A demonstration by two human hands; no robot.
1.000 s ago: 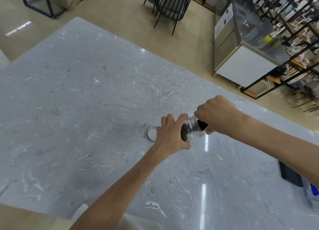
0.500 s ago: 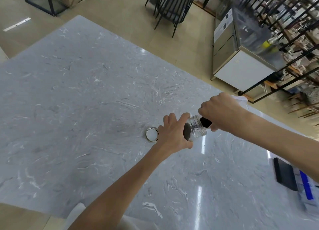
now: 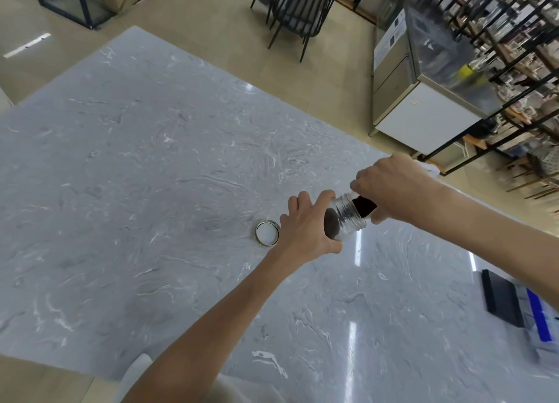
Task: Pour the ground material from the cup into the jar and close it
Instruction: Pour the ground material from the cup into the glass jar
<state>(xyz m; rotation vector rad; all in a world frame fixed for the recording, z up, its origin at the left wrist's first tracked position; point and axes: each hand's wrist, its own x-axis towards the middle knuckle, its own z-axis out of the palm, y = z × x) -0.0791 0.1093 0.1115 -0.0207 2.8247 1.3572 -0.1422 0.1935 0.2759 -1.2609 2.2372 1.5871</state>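
Vs 1 s ago, no real change: my left hand [image 3: 305, 224] still grips clear glass jar [image 3: 344, 219], right hand [image 3: 393, 188] tips black cup [image 3: 364, 206] in; pour ongoing w/ round metal lid [image 3: 267, 232] waiting on counter [image 3: 151, 176].

Single head cam, wide-angle, worn on the person; looked fwd and steeply down over the grey marble table [image 3: 151, 191], close to both forearms. View was tilted, floor and shelving ran across top edge. No 2nd view, so no overlap.
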